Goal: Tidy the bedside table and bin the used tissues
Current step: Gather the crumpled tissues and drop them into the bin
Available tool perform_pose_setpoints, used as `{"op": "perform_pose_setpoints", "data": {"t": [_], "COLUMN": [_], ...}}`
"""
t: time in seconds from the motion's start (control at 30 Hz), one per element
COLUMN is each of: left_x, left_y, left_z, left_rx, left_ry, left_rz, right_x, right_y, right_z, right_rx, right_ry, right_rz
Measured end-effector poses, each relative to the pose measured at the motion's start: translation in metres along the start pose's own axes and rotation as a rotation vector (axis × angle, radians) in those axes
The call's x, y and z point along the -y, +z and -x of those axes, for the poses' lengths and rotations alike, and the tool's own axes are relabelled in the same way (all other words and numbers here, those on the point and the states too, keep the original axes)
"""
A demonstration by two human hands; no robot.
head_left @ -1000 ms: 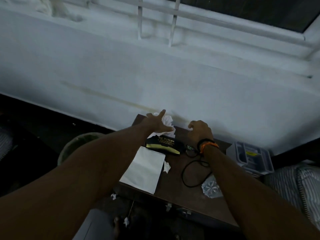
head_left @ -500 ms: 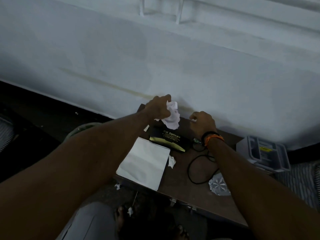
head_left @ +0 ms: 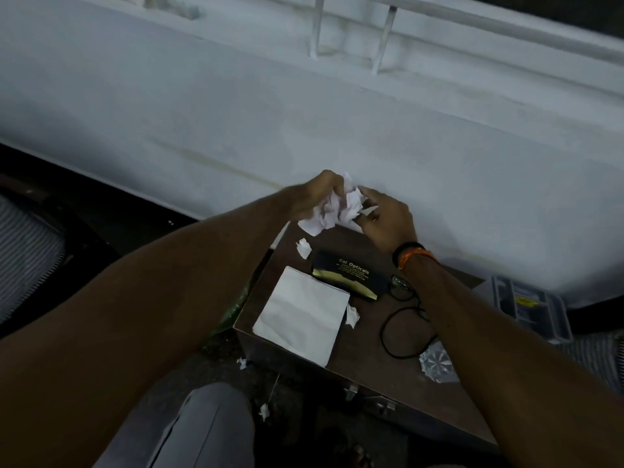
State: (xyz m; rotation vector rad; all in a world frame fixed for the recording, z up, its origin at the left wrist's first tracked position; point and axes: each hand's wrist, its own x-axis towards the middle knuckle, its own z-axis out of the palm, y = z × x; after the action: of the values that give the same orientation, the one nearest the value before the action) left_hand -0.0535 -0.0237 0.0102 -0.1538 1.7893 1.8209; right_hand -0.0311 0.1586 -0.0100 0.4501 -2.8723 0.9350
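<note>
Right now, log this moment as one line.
stage: gathering | left hand: grips crumpled tissues | right hand: pinches same wad | scraps on table

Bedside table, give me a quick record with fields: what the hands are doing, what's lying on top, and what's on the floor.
left hand: grips a crumpled tissue wad above the table's back edge
right hand: pinches the same wad from the other side
table: dark brown top, against the white wall
on top: white napkin, black glasses case, glasses, black cord, clear wrapper, two tissue scraps
floor: tissue bits
bin: green rim, mostly hidden by the left arm
</note>
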Motion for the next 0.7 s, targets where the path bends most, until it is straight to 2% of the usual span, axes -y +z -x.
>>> {"op": "perform_pose_setpoints", "data": {"t": [0.13, 0.23, 0.3, 0.37, 0.5, 0.6, 0.7], "left_x": [0.010, 0.023, 0.041, 0.066, 0.129, 0.174, 0.212], "left_y": [-0.045, -0.080, -0.113, -0.148, -0.202, -0.222, -0.227], "left_z": [0.018, 0.043, 0.059, 0.071, 0.093, 0.102, 0.104], "left_rx": [0.075, 0.009, -0.160, -0.413, -0.797, -0.874, -0.917], "left_ry": [0.087, 0.179, 0.213, 0.200, 0.024, 0.004, -0.009], "left_rz": [0.098, 0.187, 0.171, 0.097, 0.068, 0.019, -0.027], "right_x": [0.037, 0.075, 0.105, 0.127, 0.156, 0.171, 0.180], "right_y": [0.021, 0.048, 0.074, 0.103, 0.165, 0.210, 0.252], "right_z": [-0.015, -0.024, -0.026, -0.027, -0.019, -0.009, 0.002], "right_rx": [-0.046, -0.070, -0.032, 0.025, 0.154, 0.233, 0.312], "right_ry": [-0.090, -0.144, -0.151, -0.144, -0.175, -0.206, -0.162], "right_rz": [0.034, 0.008, -0.036, -0.037, 0.069, 0.145, 0.175]}}
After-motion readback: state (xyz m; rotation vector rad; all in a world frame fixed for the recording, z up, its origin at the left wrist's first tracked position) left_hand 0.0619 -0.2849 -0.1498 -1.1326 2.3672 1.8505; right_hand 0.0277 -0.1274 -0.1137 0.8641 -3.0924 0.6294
